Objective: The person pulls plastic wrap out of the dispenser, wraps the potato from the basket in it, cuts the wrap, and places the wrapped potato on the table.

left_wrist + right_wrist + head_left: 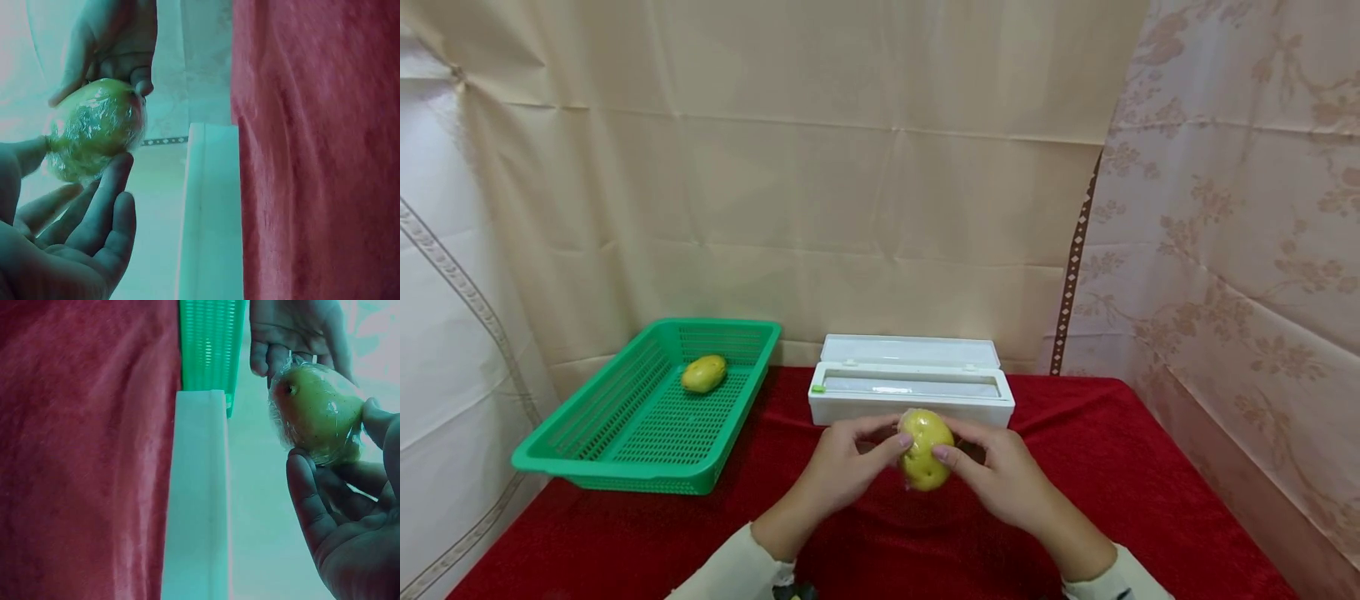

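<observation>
A yellow mango (927, 450) in clear plastic wrap is held up between both hands, above the table and in front of the white box. The left hand (838, 467) pinches its left side, with the thumb on the near face and fingers behind. From the other side the right hand (1011, 475) pinches it in the same way. Crinkled wrap shines over the mango (97, 125) in the left wrist view. In the right wrist view the wrapped mango (319, 412) shows a dark stem scar, and some wrap gathers at its edge.
A white cling-film dispenser (910, 408) with its lid raised stands behind the hands, a green slider (818, 389) at its left. On the left, a green plastic basket (617, 471) contains another yellow mango (703, 374). Red cloth (1120, 467) covers the table; curtains (850, 183) hang behind.
</observation>
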Available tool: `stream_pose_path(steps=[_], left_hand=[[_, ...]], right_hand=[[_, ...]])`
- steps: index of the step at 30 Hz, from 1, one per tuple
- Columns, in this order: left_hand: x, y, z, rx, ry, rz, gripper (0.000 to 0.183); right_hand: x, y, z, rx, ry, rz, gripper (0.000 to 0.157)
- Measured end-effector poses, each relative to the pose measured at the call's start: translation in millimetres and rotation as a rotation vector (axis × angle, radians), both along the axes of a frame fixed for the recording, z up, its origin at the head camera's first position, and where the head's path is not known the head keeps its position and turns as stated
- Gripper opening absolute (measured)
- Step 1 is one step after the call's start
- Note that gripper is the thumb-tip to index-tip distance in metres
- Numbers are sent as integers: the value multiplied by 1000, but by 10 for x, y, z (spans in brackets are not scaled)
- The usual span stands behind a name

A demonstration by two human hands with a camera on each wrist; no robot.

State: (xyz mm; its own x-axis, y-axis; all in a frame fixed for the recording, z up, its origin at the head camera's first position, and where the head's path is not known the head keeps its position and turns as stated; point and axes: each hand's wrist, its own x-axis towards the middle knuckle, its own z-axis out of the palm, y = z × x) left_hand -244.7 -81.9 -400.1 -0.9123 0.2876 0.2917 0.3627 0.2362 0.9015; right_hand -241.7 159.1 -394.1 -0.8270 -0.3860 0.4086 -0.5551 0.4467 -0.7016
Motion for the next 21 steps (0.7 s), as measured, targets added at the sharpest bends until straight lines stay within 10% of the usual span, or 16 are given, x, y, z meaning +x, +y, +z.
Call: stream_pose_path(steps=[9, 21], left_hand=[[55, 109, 84, 33, 135, -77, 46], [-157, 655, 319, 23, 75, -24, 49]], right_hand=[[61, 107, 248, -92, -85, -32, 34], [-52, 500, 490, -76, -186, -257, 48]])
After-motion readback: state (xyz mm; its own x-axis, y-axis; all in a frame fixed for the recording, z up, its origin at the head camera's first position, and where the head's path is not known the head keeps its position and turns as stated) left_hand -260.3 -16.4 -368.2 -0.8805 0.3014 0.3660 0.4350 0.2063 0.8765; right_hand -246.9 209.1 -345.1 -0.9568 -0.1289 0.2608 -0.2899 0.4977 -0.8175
